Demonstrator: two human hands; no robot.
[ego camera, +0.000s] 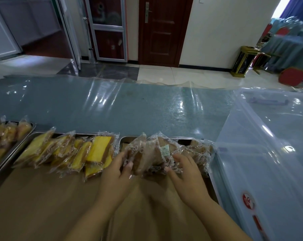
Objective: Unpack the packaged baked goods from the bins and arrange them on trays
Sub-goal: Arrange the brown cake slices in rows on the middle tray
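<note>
A row of brown baked goods in clear wrappers [153, 153] leans along the far side of the right metal tray [210, 184], which is lined with brown paper. My left hand [117, 173] pinches the left end of that row. My right hand [185, 174] rests with its fingers on the packets at the right end. On the tray [6, 171] to the left stands a row of wrapped yellow cake slices [81, 152]. A third tray [32, 126] at the far left holds orange-brown packets [6, 133].
A large clear plastic bin [269, 162] with a lid and a red label stands right beside the right tray. Clear plastic sheeting covers the blue table [130, 108] beyond the trays. Across the floor are doors, a small black-and-gold stand [243, 61] and stacked red chairs.
</note>
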